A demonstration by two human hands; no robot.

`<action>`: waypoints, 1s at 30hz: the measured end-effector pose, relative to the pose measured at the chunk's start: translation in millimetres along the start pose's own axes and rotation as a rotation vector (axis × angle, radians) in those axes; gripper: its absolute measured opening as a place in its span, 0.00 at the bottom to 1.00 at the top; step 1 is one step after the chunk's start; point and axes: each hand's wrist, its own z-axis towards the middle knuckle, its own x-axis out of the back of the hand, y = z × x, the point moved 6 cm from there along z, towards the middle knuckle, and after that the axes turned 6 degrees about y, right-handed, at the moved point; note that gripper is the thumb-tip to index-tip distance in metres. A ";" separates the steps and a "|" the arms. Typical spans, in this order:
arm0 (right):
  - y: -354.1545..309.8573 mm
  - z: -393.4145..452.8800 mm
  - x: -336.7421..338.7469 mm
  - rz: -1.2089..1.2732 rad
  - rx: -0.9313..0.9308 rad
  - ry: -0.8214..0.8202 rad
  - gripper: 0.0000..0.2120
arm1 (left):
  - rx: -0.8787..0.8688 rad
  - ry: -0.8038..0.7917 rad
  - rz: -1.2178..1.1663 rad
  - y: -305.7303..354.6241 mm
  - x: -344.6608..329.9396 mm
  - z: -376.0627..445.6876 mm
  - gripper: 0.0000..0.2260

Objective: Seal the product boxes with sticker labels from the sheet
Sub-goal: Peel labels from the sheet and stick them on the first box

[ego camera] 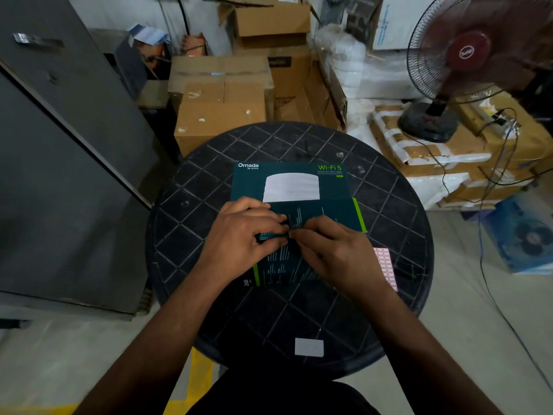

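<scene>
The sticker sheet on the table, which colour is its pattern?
The sticker sheet is white with a grid of small red-bordered labels, seen in the head view, the only one.

Single head-worn view, forward and down, close over round table (pixel 389 187).

Your left hand (pixel 248 232) and right hand (pixel 335 250) pinch at the near teal box (pixel 284 265) edge; sticker sheet (pixel 386 266) lies beside your right wrist.
</scene>
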 end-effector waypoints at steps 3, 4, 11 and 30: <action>2.0 2.3 0.1 -0.005 0.030 -0.025 0.08 | -0.002 0.006 -0.006 0.1 0.2 1.2 0.12; 1.9 2.9 0.2 -0.009 0.043 -0.034 0.08 | -0.002 0.009 -0.005 0.1 0.4 1.4 0.11; -1.7 5.9 -0.6 -0.082 0.133 -0.101 0.09 | -0.001 0.001 -0.001 0.4 1.0 2.6 0.12; 20.4 25.5 -8.4 0.178 -0.116 -0.060 0.07 | 0.027 0.021 -0.034 -3.9 0.6 2.9 0.12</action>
